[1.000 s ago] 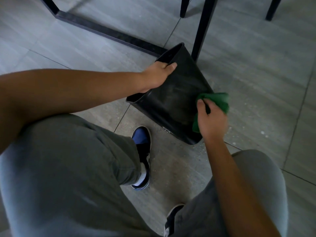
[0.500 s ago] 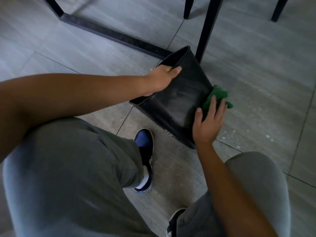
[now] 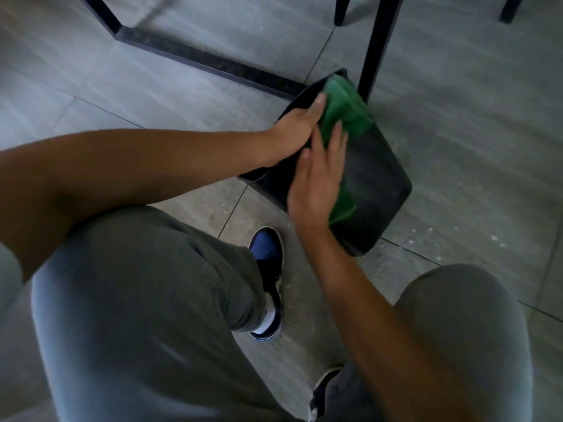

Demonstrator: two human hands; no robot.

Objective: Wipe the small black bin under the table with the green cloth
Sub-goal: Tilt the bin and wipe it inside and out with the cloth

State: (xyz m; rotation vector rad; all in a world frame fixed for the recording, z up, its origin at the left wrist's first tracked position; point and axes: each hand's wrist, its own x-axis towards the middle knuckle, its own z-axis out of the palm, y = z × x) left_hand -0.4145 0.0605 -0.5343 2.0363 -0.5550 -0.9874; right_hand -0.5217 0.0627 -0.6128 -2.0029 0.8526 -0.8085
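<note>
The small black bin (image 3: 377,184) lies tilted on its side on the grey floor, its mouth turned to the left. My left hand (image 3: 297,129) grips the bin's upper rim. The green cloth (image 3: 345,112) is spread along the bin's upper side wall, from the rim down toward the base. My right hand (image 3: 318,181) lies flat on the cloth with fingers stretched out, pressing it against the wall. Part of the cloth is hidden under that hand.
A black table leg (image 3: 376,41) stands just behind the bin, and a black floor bar (image 3: 207,62) of the frame runs to the left. Two more dark legs (image 3: 341,9) show at the top. My knees and blue shoe (image 3: 268,254) fill the foreground.
My right hand has slid the cloth from the bin's right side up onto its upper wall, near the rim. The left hand has kept its grip on the rim.
</note>
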